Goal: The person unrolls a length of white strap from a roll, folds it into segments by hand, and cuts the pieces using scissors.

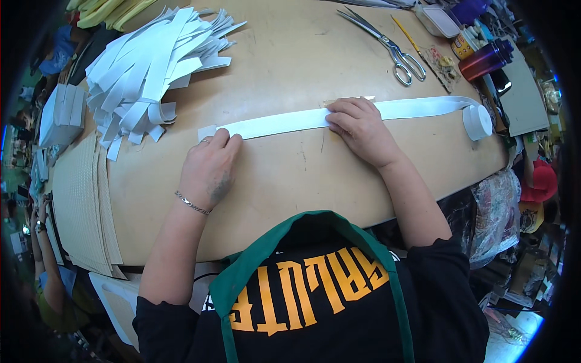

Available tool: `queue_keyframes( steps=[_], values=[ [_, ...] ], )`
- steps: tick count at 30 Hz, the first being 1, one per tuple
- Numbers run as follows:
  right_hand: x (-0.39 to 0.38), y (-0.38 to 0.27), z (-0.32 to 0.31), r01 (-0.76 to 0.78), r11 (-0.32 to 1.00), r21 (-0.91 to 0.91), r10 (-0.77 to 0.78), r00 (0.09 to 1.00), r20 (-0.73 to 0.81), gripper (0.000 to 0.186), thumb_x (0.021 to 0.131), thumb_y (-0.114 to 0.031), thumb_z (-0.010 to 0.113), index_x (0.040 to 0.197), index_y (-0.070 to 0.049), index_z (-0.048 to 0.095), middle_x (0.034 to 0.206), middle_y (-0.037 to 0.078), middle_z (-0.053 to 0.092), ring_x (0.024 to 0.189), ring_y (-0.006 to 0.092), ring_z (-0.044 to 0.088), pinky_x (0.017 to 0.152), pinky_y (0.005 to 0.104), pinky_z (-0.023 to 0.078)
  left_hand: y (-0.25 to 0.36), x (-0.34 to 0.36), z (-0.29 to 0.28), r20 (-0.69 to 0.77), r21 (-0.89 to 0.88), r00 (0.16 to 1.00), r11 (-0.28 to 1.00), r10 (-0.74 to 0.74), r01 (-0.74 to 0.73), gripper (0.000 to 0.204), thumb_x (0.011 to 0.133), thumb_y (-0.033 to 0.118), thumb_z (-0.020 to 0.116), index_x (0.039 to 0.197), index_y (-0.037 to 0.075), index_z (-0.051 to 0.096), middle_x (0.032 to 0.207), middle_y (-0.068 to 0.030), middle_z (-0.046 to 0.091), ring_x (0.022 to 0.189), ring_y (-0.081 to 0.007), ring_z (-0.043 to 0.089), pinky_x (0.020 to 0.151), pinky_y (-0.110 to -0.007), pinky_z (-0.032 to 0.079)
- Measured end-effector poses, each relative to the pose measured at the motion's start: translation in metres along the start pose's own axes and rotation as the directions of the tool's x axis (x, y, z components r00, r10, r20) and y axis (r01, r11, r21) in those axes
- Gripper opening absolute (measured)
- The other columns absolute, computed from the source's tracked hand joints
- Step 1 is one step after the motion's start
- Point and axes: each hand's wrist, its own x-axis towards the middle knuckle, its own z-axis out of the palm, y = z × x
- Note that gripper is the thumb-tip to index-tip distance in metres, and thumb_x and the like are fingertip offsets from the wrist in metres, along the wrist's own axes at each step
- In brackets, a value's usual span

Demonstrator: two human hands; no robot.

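Observation:
A long white band (281,124) lies flat across the table (290,175) and runs right to a white roll (478,124) near the table's right edge. My left hand (212,166) is at the band's left end, fingers curled down onto it, beside a small pale piece (204,132). Farther right, my right hand (360,130) has its fingers bent over the band, thumb at its near edge; another thin pale piece shows just behind these fingers. A large loose pile of cut white strips (151,66) lies at the back left.
Scissors (396,54), a yellow stick (408,36), a purple bottle (484,60) and containers stand at the back right; white stacked blocks (60,115) and textured sheets (78,206) at left. A co-worker's arm (51,284) shows at far left; a wrapped bundle (493,218) sits beyond the right edge.

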Motion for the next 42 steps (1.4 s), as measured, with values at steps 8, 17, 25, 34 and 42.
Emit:
queue_keyframes(
  steps=[8,17,25,34,42],
  values=[
    [-0.002,0.002,0.000,-0.041,0.996,-0.085,0.039,0.999,-0.022,0.010,0.078,-0.018,0.064,0.087,-0.014,0.062,0.105,-0.003,0.062,0.109,0.0274,0.049,0.092,0.0410,0.040,0.000,0.018,-0.005,0.092,0.032,0.995,0.999,0.026,-0.029,0.015,0.073,0.002,0.054,0.087,0.006,0.053,0.080,-0.0098,0.052,0.072,-0.0274,0.056,0.064,-0.036,0.048],
    [0.001,-0.004,0.000,-0.056,0.995,-0.085,0.053,0.998,-0.038,0.012,0.076,-0.019,0.064,0.087,-0.013,0.062,0.104,-0.004,0.062,0.110,0.0266,0.050,0.092,0.0403,0.039,0.069,0.091,0.034,-0.123,-0.129,0.990,0.990,-0.074,0.058,0.042,0.088,0.029,0.052,0.127,0.013,0.047,0.133,-0.0135,0.041,0.127,-0.0358,0.034,0.092,-0.057,0.035],
    [-0.002,0.014,-0.004,-0.075,0.988,0.138,0.082,0.996,-0.043,0.021,0.076,-0.016,0.066,0.097,-0.013,0.065,0.107,0.001,0.061,0.108,0.0258,0.051,0.093,0.0375,0.040,0.059,0.103,0.047,0.196,-0.073,0.956,0.968,-0.220,0.238,0.061,0.090,0.055,0.038,0.143,0.026,0.030,0.151,-0.0098,0.017,0.139,-0.0364,0.011,0.097,-0.072,0.015],
    [0.012,0.149,-0.069,-0.637,0.670,-0.381,0.658,0.747,-0.093,0.042,0.083,-0.031,0.065,0.112,-0.002,0.060,0.106,0.017,0.058,0.103,0.0312,0.054,0.089,0.0374,0.042,0.060,0.107,0.050,0.176,-0.077,0.960,0.969,-0.219,0.235,0.059,0.090,0.054,0.037,0.142,0.027,0.030,0.151,-0.0089,0.018,0.140,-0.0340,0.012,0.098,-0.072,0.015],
    [0.041,0.144,-0.080,-0.465,0.702,-0.539,0.612,0.782,0.122,0.024,0.085,-0.022,0.060,0.096,-0.001,0.057,0.087,0.018,0.064,0.084,0.0295,0.063,0.073,0.0417,0.048,0.059,0.104,0.048,0.185,-0.098,0.956,0.963,-0.229,0.250,0.058,0.091,0.054,0.036,0.142,0.028,0.030,0.151,-0.0082,0.018,0.140,-0.0326,0.011,0.099,-0.071,0.014]
  ],
)
